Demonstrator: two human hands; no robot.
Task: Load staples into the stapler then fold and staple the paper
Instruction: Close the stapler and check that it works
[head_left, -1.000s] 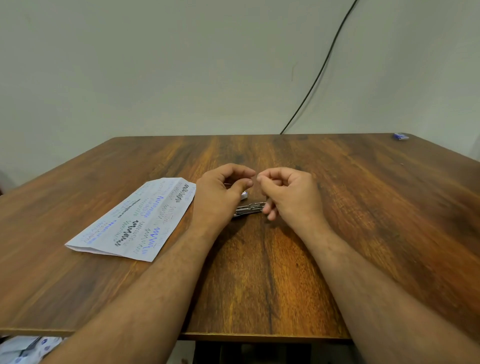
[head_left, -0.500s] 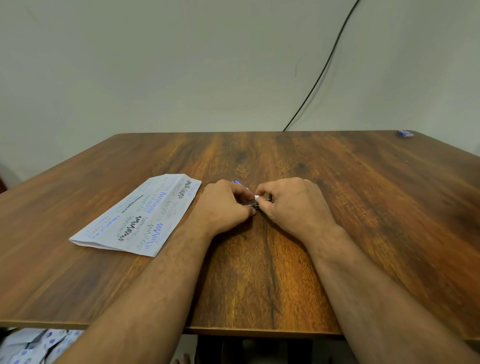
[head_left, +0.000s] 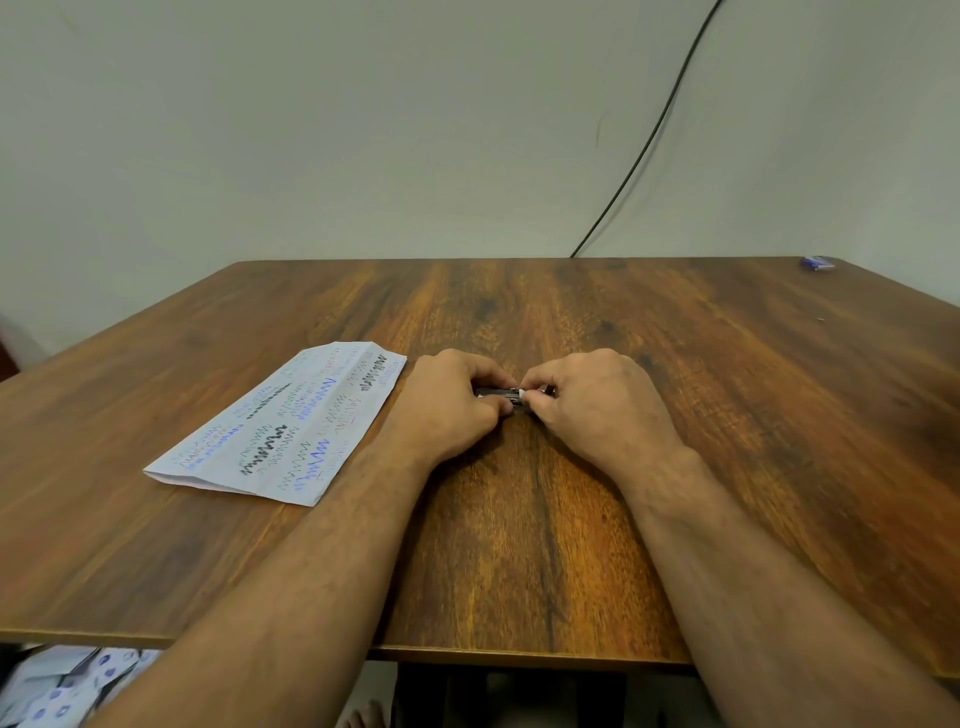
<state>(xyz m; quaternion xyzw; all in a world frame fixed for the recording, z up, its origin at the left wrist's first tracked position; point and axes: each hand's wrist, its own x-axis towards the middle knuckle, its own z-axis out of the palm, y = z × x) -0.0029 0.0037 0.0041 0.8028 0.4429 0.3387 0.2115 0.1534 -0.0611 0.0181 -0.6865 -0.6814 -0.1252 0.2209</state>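
I read the table (head_left: 519, 545) from left to right: its near edge runs across the bottom of the view, its far edge meets the wall, and bare wood lies open on the right half and in front of both hands. At left, the folded paper (head_left: 283, 423) lies flat and at an angle, its right corner just beside the left hand (head_left: 447, 405), apart from the table edges. The left hand rests knuckles-up on the wood, fingers curled round the left end of the stapler (head_left: 511, 397). The stapler lies at table centre between the two hands, mostly hidden; I cannot tell whether it is opened. The right hand (head_left: 597, 405) sits knuckles-up, fingertips pinching the stapler's right end. Both forearms reach in from the near edge and cover the wood beneath them. A black cable (head_left: 644, 150) hangs down the wall behind. A small blue item (head_left: 818, 263) lies at the far right corner, well apart from the hands.
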